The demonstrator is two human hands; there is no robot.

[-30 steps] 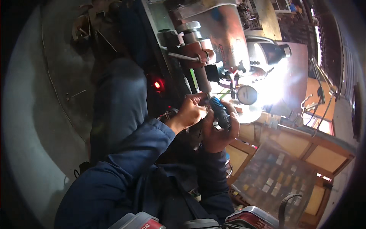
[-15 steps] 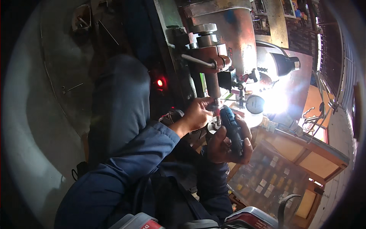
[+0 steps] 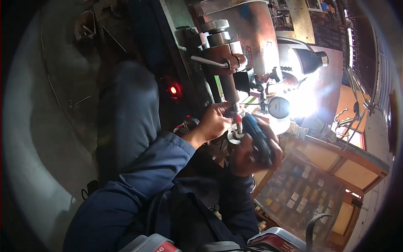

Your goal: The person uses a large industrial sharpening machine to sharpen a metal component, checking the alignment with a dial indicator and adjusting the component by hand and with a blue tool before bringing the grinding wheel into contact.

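My left hand (image 3: pixel 214 124) is closed, its fingertips pinching the thin lower end of a metal shaft (image 3: pixel 230 90). Just beside those fingers, a small part with a red band (image 3: pixel 239 119) leads down to a silver rounded piece (image 3: pixel 235 135). Gripped in my right hand (image 3: pixel 247 159) is a dark hand tool with a blue ribbed front (image 3: pixel 254 130), smeared by motion; its exact kind does not show. The tool's front lies close to the red-banded part, but I cannot tell whether they touch.
A clamp with a lever handle (image 3: pixel 210 62) and a knurled knob (image 3: pixel 215 26) surrounds the shaft. To the right are a round dial gauge (image 3: pixel 278 107) and a glaring lamp (image 3: pixel 308 66). Further right stands a transparent-fronted cabinet (image 3: pixel 300 185). A red light (image 3: pixel 173 90) glows at left.
My right hand and the tool have shifted slightly to the right and are now blurred. The red-banded part shows more clearly. The whole view has shifted a little.
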